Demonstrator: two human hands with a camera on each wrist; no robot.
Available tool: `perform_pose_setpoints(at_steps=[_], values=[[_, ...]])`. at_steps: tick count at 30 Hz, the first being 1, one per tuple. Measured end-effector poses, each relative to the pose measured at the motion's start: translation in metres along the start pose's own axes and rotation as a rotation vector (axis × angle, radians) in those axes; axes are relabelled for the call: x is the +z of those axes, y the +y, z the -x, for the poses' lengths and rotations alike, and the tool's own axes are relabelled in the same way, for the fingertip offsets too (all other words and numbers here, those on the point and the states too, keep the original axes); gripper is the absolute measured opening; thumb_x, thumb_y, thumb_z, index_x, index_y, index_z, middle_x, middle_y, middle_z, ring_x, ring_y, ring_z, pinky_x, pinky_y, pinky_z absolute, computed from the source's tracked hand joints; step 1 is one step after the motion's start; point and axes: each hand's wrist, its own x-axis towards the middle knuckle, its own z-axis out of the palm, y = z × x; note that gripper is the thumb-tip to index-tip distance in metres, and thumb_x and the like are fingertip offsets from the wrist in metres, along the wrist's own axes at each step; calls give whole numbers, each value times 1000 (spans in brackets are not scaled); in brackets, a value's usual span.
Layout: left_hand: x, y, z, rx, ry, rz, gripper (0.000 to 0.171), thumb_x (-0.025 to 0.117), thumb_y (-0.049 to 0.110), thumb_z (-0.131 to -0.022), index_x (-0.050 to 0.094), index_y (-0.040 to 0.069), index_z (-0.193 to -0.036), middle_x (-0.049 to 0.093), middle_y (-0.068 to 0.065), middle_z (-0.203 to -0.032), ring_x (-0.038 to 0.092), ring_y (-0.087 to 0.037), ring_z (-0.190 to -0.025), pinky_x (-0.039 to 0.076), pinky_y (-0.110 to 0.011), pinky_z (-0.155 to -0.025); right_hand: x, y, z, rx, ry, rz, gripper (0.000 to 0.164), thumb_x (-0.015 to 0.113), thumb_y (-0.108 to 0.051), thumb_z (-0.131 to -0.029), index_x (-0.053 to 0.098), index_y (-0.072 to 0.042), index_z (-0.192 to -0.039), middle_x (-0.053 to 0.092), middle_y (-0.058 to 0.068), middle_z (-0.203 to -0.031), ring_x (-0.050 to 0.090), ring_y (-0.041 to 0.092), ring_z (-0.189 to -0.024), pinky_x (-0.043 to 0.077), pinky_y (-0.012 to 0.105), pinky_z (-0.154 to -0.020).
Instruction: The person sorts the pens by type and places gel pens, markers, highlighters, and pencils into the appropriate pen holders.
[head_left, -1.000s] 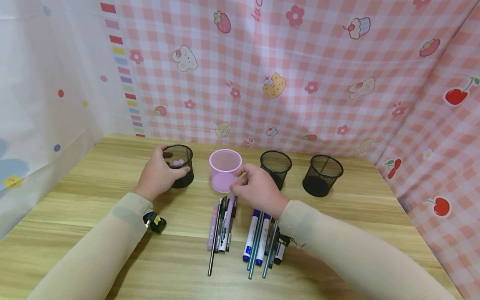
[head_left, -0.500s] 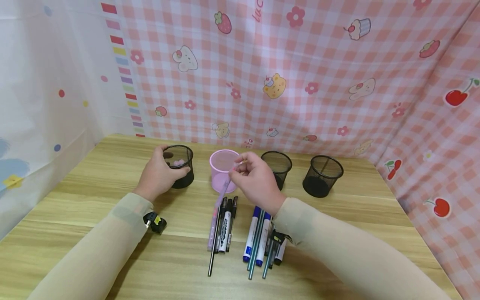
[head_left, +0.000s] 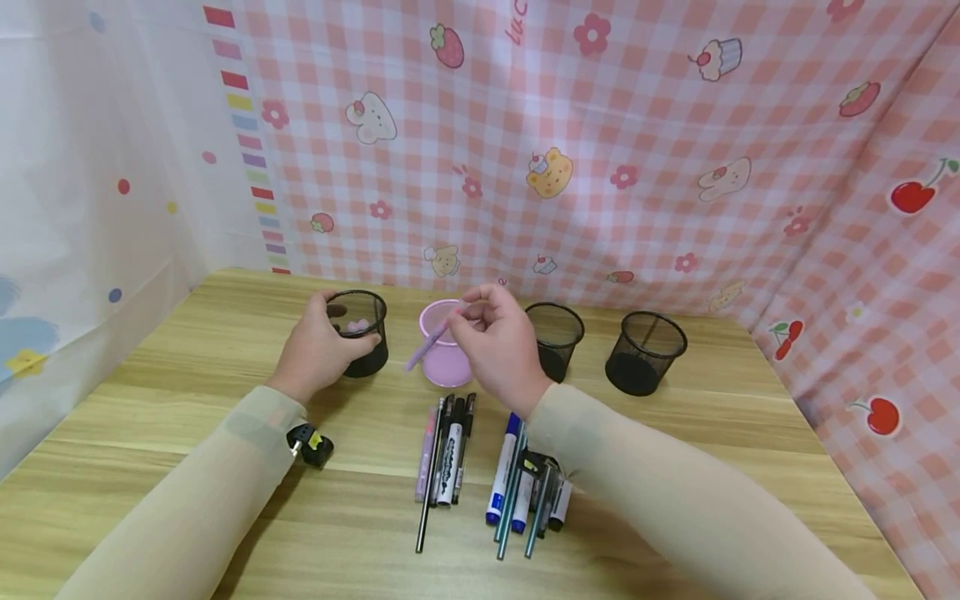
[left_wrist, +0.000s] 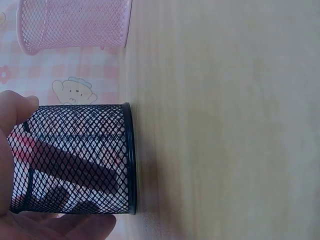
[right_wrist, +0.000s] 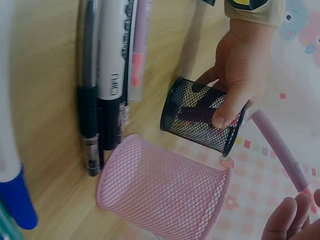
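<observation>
At the left of the row stands a black mesh pen cup, and my left hand grips it round its side. Through its mesh, the left wrist view shows a dark-looking pen with a pink end leaning inside. My right hand pinches a light purple pen near its pink end. The pen slants in the air, its lower end pointing left in front of the pink mesh cup. That cup is partly covered by the right hand.
Two more black mesh cups stand to the right. In front lie a bundle of mixed pens with a long dark pencil, and a second bundle of markers and teal pencils, partly under the right sleeve. A checked cloth hangs behind.
The right hand has lifted the light purple pen off the pen bundle and carried it up and left, in front of the pink cup. The left hand has stayed on the black cup.
</observation>
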Motion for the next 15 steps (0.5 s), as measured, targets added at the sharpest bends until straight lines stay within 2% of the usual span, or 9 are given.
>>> perform_pose_setpoints(at_steps=[4,7,15], values=[[0,0,0,-1,-4,15,105,85,39,-87,21,3,-162,50,-25,-153,55,-44,-136,41,-60,-116,7,-2,-5,-19,45,-20,20,71,-2,-97,61,-2,-114,75,15,-96,61,10,-75,50,20,-68],[0,0,0,0,-5,20,105,85,39,-87,22,3,-162,50,-24,-154,56,-44,-136,42,-60,-115,12,-5,-10,-27,77,-43,20,70,-2,-97,61,0,-115,75,17,-98,61,9,-74,50,20,-67],[-1,1,1,0,-4,17,105,85,39,-87,21,3,-162,50,-24,-153,55,-45,-136,42,-61,-115,28,-8,-23,11,143,-94,20,69,-2,-98,61,2,-115,76,21,-105,60,7,-77,50,17,-65]])
